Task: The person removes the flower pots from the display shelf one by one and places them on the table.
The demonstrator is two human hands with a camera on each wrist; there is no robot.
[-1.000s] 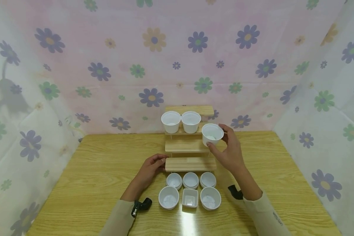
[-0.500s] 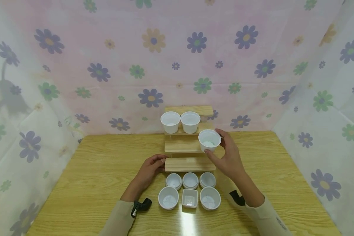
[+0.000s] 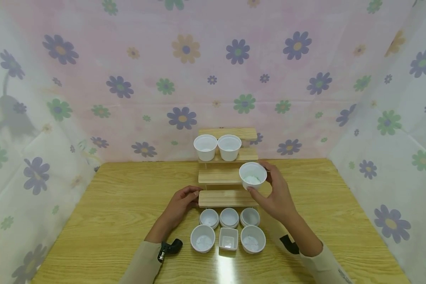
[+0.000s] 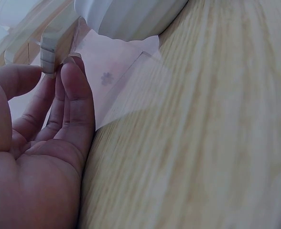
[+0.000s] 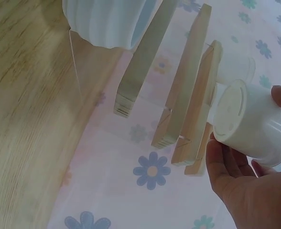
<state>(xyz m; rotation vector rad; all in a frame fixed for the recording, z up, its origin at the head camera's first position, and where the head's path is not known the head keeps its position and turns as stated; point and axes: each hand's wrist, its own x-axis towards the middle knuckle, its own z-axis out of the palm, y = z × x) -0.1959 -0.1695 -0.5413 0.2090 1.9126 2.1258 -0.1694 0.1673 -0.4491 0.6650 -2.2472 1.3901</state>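
My right hand (image 3: 278, 193) grips a white round plastic cup (image 3: 253, 175), thumb on the near side and fingers behind. The cup is held in the air in front of the right end of a stepped wooden stand (image 3: 228, 198), and something pale shows inside it. In the right wrist view, the cup's flat base (image 5: 230, 110) faces the plank ends. My left hand (image 3: 179, 205) holds the left end of the lowest plank; the left wrist view shows thumb and fingers pinching that plank (image 4: 52, 50). Two similar white cups (image 3: 205, 147) stand side by side on an upper step.
Before the stand sit three small round white bowls (image 3: 209, 217) in a row. Nearer me are two larger round bowls (image 3: 203, 238) with a square white dish (image 3: 228, 239) between them. The wood-grain table (image 3: 127, 205) meets flowered cloth (image 3: 149, 98) behind and at the sides.
My right hand has lowered the white cup from the height of the two standing cups to near the lower steps. The left hand stays at the lowest plank.
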